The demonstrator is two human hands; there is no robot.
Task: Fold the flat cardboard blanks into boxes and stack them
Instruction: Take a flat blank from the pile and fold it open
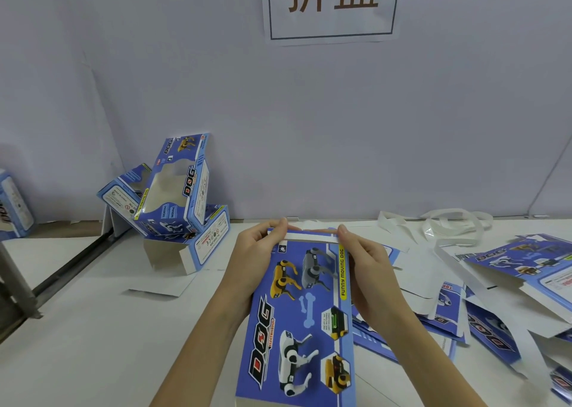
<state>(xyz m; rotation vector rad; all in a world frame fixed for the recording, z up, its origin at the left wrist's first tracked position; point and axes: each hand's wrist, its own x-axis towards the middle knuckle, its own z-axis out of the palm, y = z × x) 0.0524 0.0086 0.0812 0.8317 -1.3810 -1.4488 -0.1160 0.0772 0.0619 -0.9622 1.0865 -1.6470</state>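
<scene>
A blue toy-dog carton (297, 323) is held in front of me over the white table (86, 329), its printed back panel facing up. My left hand (253, 264) grips its far left corner and my right hand (368, 273) grips its far right edge. Both thumbs and forefingers pinch the white flap along the far end. A leaning pile of folded window boxes (173, 196) stands at the back left against the wall. Several flat blue blanks (501, 298) lie spread on the right.
White strips of paper (439, 225) lie at the back right by the wall. A loose white card piece (161, 289) lies left of my hands. Another folded box (14, 205) shows at the far left edge, beside a dark gap in the table.
</scene>
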